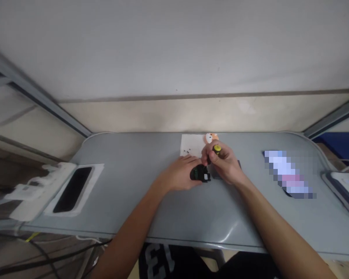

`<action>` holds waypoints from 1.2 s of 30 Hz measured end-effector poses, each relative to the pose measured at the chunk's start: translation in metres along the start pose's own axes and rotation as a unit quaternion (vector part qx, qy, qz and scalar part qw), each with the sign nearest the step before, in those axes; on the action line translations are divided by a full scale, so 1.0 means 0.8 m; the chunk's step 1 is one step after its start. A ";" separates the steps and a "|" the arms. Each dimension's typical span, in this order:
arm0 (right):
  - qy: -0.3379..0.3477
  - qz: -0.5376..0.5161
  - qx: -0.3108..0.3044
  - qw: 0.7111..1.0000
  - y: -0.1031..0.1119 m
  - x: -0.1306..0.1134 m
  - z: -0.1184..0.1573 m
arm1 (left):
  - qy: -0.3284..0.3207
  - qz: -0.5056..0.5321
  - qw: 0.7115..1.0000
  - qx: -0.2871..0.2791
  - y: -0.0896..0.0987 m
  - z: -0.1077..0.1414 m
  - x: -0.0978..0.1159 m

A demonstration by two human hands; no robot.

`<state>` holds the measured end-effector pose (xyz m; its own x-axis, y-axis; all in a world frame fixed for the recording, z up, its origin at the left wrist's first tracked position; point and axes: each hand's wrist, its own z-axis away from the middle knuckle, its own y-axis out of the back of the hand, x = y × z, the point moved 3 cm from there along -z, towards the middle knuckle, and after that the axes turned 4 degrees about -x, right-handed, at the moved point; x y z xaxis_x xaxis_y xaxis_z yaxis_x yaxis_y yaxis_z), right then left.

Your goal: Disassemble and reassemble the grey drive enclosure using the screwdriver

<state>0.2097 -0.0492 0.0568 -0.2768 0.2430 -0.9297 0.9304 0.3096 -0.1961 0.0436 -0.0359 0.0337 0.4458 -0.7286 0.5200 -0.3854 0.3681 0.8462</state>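
Observation:
My left hand [182,172] is closed around a small open black device [200,173] with a bit of green circuit board inside, resting at the table's middle. In my right hand [222,162] is a screwdriver [217,148] with a yellow-and-black handle, held upright over the device's right edge. Its tip is hidden by the fingers and too small to make out. Behind both hands lies a white sheet of paper [192,141] with several tiny dark screw-like bits [187,150] on it.
An orange-and-white animal figure [211,137] sits by the paper. A dark flat piece [217,172] lies under my right hand. At left are a black phone [73,190] and a white power strip [40,190]; at right, a blurred-out phone [287,174] and a white-and-grey device [344,190].

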 end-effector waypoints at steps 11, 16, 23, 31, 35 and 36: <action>-0.020 -0.092 0.016 0.995 0.002 -0.002 -0.006 | 0.004 0.016 1.000 -0.015 0.006 0.000 0.003; -0.029 -0.075 0.016 0.997 0.009 -0.004 -0.004 | 0.003 0.020 1.000 -0.016 0.006 0.001 0.003; -0.017 -0.059 0.074 0.995 0.017 0.004 -0.014 | 0.012 0.015 1.000 0.003 -0.004 -0.005 -0.002; -0.015 -0.073 0.094 0.993 0.025 0.001 -0.012 | 0.013 0.021 0.999 0.020 -0.006 -0.007 -0.006; -0.020 -0.067 0.103 0.992 0.026 0.002 -0.016 | -0.004 0.026 0.999 0.024 -0.007 -0.008 -0.007; -0.024 -0.068 0.095 0.993 0.027 0.000 -0.016 | -0.012 0.027 0.999 0.025 -0.007 -0.008 -0.006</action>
<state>0.2263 -0.0307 0.0562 -0.3955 0.1661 -0.9033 0.9150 0.1569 -0.3718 0.0491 -0.0305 0.0269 0.4040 -0.7223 0.5613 -0.4479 0.3788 0.8099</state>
